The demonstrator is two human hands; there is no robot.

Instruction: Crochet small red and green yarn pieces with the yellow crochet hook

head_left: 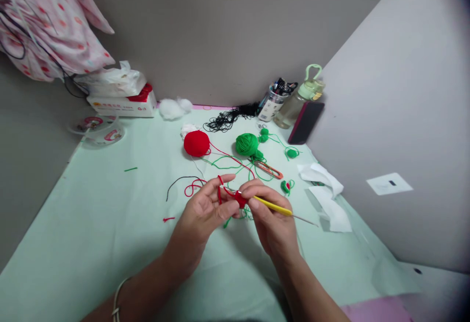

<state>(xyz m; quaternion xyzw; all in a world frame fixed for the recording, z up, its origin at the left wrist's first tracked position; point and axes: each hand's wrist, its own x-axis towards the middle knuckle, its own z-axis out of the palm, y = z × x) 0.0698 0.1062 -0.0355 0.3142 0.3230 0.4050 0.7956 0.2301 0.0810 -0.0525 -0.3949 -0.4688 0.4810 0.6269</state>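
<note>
Crocheting red piece (240,198), yellow hook (273,206) in right hand (273,224), left hand (205,209) pinching, mid-table.

Matt pale-green cloth table cover (91,224), fuzzy red yarn ball (197,143) and green yarn ball (246,144) at centre, crochet hook (282,210) – thin bare metal shaft, smooth yellow plastic grip – glossy dark phone (306,122) upper right, soft white stuffing tuft (175,107)
</note>
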